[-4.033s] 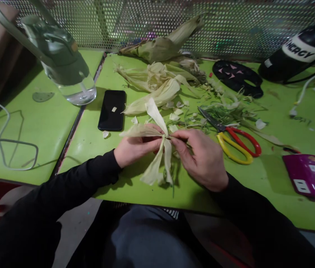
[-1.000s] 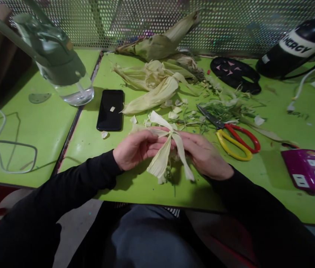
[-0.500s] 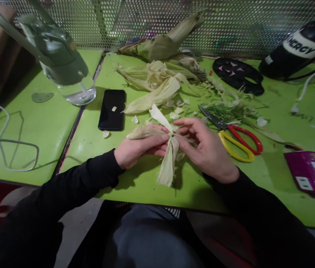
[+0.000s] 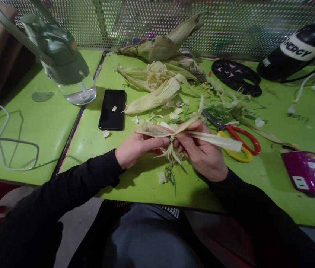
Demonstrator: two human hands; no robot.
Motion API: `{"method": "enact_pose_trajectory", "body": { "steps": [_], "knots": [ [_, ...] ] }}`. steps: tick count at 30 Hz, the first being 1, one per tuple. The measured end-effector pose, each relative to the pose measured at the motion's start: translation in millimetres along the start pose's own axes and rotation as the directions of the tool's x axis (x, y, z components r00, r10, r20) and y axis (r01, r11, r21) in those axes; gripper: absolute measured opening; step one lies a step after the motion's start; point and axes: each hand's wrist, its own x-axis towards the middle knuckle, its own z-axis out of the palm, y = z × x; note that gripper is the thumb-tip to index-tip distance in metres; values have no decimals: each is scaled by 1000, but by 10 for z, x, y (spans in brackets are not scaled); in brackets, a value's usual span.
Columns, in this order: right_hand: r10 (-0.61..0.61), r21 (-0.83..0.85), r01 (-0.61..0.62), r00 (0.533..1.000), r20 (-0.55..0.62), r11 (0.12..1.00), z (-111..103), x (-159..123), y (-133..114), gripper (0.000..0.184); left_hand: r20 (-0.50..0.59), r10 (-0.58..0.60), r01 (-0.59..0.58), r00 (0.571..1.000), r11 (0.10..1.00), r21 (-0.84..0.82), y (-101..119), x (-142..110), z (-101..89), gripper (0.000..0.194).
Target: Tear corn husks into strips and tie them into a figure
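Observation:
A bundle of pale corn husk strips [image 4: 172, 137] is held between both hands, above the near part of the green table. My left hand [image 4: 137, 146] pinches it at the gathered middle, with one husk strip pointing left over its fingers. My right hand [image 4: 202, 150] grips the same spot from the other side, its thumb and index finger closed. One long strip stretches right across that hand and another rises up and right. Short frayed ends hang beneath the knot-like centre. Scissors [image 4: 224, 128] with red and yellow handles lie just beyond my right hand.
Larger dried corn husks [image 4: 157, 93] lie at the back beside green shreds [image 4: 227, 111]. A black phone [image 4: 112, 109] and a water bottle [image 4: 62, 63] are at left. On the right are a purple box [image 4: 309, 171], a black palette-shaped object [image 4: 237, 77] and a black bottle [image 4: 294, 52].
The husk bundle has turned in my fingers. The strip that hung down is no longer there; frayed ends show below, and a strip now extends right over my right hand.

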Motion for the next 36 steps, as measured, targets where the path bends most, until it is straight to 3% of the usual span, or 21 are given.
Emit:
{"method": "enact_pose_trajectory", "body": {
  "steps": [4, 13, 17, 20, 24, 26, 29, 31, 33, 36],
  "knots": [
    [151, 160, -148, 989, -4, 976, 41, 2, -19, 29, 31, 47, -48, 998, 998, 35, -5, 11, 4, 31],
    [189, 127, -196, 980, 61, 972, 50, -1, -49, 24, 41, 23, -22, 999, 999, -36, -38, 22, 24, 29],
    [150, 98, -154, 988, 41, 983, 33, -12, -43, 19, 73, 43, -38, 996, 996, -77, -23, 18, 37, 33],
    [135, 64, -143, 984, 119, 988, -54, -21, -68, 15, 55, 45, -42, 997, 997, -64, -36, 31, 20, 36],
    [151, 56, -169, 959, 238, 984, -230, 24, -132, 24, -3, 66, -66, 998, 997, -38, -59, 41, 3, 33],
    [155, -25, -153, 975, 157, 988, -279, 67, -145, 18, 9, 48, -48, 999, 997, -56, -62, 35, 10, 31],
    [56, -309, -52, 998, 3, 950, -278, 128, -112, 14, 19, 20, -18, 1000, 994, -110, -62, 22, 21, 30],
    [34, -383, -10, 998, 57, 924, -248, 149, -67, 23, 24, 23, -20, 999, 993, -113, -64, 21, 15, 31],
    [95, -305, -51, 987, 130, 951, -208, 150, -28, 33, 54, 16, -12, 998, 997, -74, -70, 25, -5, 32],
    [286, 4, -291, 942, 174, 957, -140, 125, -22, 35, 126, 23, -21, 992, 1000, -23, -86, 31, -40, 38]
  ]
}}
